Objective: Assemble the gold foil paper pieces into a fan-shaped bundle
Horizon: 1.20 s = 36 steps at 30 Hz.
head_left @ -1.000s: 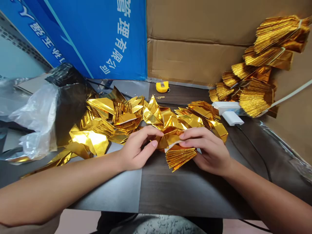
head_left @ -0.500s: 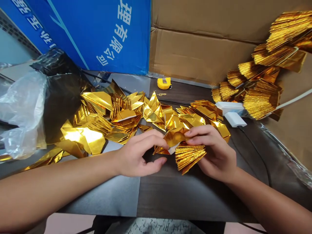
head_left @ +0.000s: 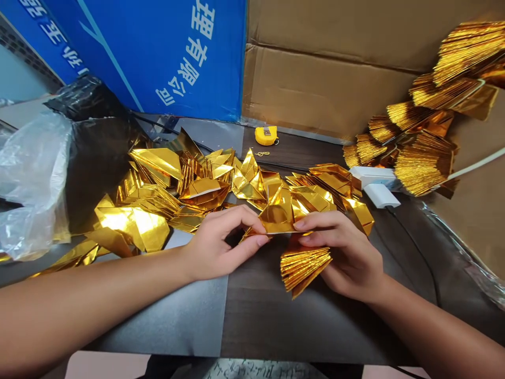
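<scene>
A folded gold foil piece spans the gap between both hands above the dark table. My left hand pinches its left end between thumb and fingertips. The fingers of my right hand hold its right end. Just below hangs a pleated gold fan, also held in my right hand, its ridged edge towards me. Behind the hands, a heap of folded gold foil pieces runs across the table.
A yellow tape measure lies behind the heap. A white power adapter with a cable is at the right, below strung gold fans. A black and clear plastic bag stands left. A blue panel and brown cardboard close the back.
My left thumb and fingers have closed on the foil piece, which now lies flatter between the hands. The pleated fan and my right hand have shifted slightly down.
</scene>
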### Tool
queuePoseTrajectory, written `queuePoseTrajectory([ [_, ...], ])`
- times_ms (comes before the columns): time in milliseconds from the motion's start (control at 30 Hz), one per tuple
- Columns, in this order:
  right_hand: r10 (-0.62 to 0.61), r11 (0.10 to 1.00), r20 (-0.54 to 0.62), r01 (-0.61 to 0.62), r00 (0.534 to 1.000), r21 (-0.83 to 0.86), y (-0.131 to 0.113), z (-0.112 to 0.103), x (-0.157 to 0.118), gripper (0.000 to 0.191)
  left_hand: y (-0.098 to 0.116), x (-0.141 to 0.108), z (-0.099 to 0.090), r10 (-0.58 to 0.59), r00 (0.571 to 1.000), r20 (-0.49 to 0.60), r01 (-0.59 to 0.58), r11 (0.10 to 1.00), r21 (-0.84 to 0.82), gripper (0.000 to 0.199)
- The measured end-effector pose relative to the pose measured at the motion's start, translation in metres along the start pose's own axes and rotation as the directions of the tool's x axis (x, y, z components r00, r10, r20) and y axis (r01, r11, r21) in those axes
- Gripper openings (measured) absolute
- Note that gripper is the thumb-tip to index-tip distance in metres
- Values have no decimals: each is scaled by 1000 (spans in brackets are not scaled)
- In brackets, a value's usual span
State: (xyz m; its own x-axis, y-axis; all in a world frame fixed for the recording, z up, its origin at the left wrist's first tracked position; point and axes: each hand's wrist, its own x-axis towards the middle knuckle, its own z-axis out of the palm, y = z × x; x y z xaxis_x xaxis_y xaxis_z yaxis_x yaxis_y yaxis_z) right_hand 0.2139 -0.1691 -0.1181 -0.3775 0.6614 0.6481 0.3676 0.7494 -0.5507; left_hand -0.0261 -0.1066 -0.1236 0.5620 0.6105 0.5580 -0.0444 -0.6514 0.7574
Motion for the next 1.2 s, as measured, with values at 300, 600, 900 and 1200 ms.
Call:
queuePoseTrajectory([
  [300, 15, 1000, 33, -15, 999, 4, -4, 2, 5, 41, -5, -3, -1, -76, 996, -40, 71, 991, -114, 10],
  [600, 66, 998, 71, -66, 995, -11, -4, 3, 3, 42, -3, -2, 2, -139, 990, -27, 132, 972, -193, 8],
  [900, 147, 987, 86, -140, 985, -79, -3, 4, 5, 34, -3, -4, 6, -167, 982, -87, 156, 980, -120, 33],
  [1200, 135, 983, 100, -121, 986, -137, 0, 7, 3, 34, -5, 0, -1, 0, 1000, 15, -3, 977, 215, 37],
])
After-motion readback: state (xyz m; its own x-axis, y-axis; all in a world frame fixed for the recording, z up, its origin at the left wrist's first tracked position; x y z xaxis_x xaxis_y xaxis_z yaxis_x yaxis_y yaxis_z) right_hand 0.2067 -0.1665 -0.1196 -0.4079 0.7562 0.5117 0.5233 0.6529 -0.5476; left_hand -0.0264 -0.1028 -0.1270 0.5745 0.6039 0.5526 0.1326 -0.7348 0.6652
